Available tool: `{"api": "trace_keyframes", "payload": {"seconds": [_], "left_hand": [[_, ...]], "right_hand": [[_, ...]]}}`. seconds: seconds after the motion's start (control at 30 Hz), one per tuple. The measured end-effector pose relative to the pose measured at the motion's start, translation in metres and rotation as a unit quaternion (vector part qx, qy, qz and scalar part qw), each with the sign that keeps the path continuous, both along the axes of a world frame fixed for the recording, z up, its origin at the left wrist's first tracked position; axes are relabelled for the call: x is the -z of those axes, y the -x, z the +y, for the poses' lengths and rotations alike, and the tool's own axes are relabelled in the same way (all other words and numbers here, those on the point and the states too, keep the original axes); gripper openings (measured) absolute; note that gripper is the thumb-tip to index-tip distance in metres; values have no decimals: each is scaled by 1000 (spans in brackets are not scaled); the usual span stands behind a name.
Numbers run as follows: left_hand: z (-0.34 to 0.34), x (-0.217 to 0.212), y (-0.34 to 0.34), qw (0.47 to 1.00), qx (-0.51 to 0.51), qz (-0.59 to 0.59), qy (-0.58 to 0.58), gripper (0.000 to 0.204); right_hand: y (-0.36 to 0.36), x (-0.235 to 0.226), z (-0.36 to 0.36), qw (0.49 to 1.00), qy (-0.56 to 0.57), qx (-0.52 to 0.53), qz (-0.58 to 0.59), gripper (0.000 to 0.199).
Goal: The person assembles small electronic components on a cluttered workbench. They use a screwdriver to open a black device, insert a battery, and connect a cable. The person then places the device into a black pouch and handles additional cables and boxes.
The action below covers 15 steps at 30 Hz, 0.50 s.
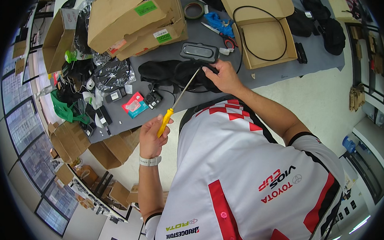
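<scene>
Both left hand [151, 134] and right hand [225, 78] are closed, one around a yellow screwdriver [165, 122], the other on black gear [184, 70].

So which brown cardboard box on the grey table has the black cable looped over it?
The open, shallow brown cardboard box beyond the person's right hand. The stacked brown cardboard boxes to its left carry green labels and no such loop.

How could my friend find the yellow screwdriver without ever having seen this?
Find the grey table, then the person's left grip near its edge, just beyond a pale wristwatch. The screwdriver slants out of it. Unlike the black gadget nearby, it has a bright yellow handle and thin metal shaft.
</scene>
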<state>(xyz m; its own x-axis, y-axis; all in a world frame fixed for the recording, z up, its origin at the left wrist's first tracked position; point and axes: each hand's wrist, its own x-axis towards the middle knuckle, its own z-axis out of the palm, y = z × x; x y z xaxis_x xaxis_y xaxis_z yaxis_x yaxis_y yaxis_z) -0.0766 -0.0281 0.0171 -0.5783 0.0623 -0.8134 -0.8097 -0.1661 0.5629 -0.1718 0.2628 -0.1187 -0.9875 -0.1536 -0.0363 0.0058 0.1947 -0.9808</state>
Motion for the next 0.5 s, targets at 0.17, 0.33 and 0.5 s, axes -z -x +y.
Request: {"api": "trace_keyframes", "payload": {"seconds": [0.17, 0.33, 0.5], "left_hand": [[-1, 0, -3, 1000, -10, 6, -12, 44], [1, 5, -5, 1000, -13, 10, -10, 44], [0, 8, -6, 1000, -7, 17, -8, 44]], "right_hand": [[-2, 9, -4, 1000, 24, 15, -7, 28], [-1, 11, -3, 1000, 4, 3, -19, 29], [-2, 13, -5, 1000, 10, 8, -8, 28]]}}
